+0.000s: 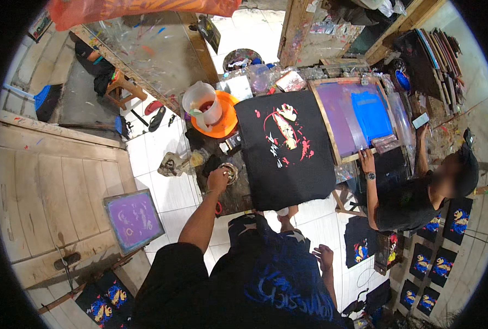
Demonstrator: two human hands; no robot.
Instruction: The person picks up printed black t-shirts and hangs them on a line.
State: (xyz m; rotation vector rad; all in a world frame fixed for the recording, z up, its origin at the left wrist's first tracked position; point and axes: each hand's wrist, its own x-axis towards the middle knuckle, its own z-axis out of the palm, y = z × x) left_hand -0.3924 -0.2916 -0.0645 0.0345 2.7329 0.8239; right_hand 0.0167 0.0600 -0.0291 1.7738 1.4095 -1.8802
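Observation:
My left hand (pixel 218 180) reaches over a small round dish (pixel 230 173) at the table's left edge. Its fingers are closed at the dish's rim; what they pinch, if anything, is too small to make out. By my right side hangs my right hand (pixel 324 256), fingers loosely bent and apart, with nothing visible in it. In front of me lies a black cloth panel (pixel 304 178) printed in red, cream and white. Beyond the dish, a translucent jug (pixel 201 101) with reddish contents stands on an orange tray (pixel 230 118).
At right, a co-worker (pixel 408 203) rests one hand on a wooden-framed printing screen (pixel 340 123) bearing blue ink; the other hand is by a pale block (pixel 421 120). A purple screen (pixel 134 220) leans at left. Printed black panels (pixel 443 266) hang at lower right. A stool (pixel 122 90) stands far left.

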